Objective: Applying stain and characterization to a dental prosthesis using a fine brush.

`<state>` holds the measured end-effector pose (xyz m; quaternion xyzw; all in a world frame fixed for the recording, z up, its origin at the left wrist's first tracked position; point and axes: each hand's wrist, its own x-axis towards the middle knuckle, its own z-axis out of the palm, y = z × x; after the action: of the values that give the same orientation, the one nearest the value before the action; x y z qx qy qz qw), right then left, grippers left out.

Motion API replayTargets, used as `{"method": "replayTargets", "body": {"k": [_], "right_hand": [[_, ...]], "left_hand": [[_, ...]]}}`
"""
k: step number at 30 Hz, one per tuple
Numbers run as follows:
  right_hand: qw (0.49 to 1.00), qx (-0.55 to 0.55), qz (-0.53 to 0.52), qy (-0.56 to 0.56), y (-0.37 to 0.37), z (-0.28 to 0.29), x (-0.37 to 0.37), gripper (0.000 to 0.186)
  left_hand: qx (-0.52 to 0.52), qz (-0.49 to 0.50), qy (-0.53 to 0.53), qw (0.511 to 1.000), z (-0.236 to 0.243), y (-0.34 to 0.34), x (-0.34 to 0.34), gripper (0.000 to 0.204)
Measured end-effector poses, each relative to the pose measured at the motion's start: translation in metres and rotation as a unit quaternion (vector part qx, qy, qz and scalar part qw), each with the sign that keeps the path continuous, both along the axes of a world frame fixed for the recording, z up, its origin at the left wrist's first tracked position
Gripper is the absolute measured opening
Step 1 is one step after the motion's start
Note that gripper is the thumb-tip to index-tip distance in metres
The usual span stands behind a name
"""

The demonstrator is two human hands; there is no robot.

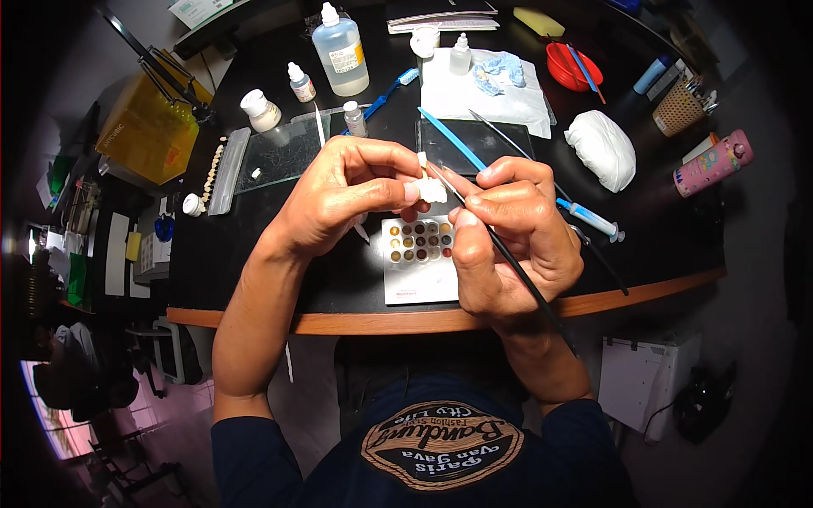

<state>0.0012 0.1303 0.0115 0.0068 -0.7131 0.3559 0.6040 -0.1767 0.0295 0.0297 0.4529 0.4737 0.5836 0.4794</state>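
Fingers (pixel 398 173) pinching white piece (pixel 432 190), right hand (pixel 508 229) holding brush (pixel 500 245), over table edge (pixel 406 322)

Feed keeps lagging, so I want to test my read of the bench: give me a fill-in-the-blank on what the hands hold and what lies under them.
1. The left hand pinches a small ____ piece.
2. The right hand holds a thin black ____.
3. Below the hands lies a white palette with round ____ of colour.
4. The blue-tipped syringe lies to the person's ____.

Missing words: white; brush; wells; right
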Motion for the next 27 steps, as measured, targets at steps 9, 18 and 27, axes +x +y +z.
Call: {"method": "replayTargets", "body": {"k": [9,18,27], "right_hand": [[1.0,0.016,-0.005,-0.008,0.003,0.0,0.0,0.011],[0.998,-0.056,0.022,-0.011,0.011,-0.003,0.035,0.009],[0.979,-0.171,-0.012,-0.113,0.023,-0.042,0.112,0.007]], "left_hand": [[-0.003,0.002,0.015,1.0,0.002,0.0,0.0,0.026],[0.004,0.019,-0.011,1.0,0.001,-0.001,0.001,0.028],[0.011,0.033,0.031,0.999,0.003,-0.001,-0.001,0.038]]}}
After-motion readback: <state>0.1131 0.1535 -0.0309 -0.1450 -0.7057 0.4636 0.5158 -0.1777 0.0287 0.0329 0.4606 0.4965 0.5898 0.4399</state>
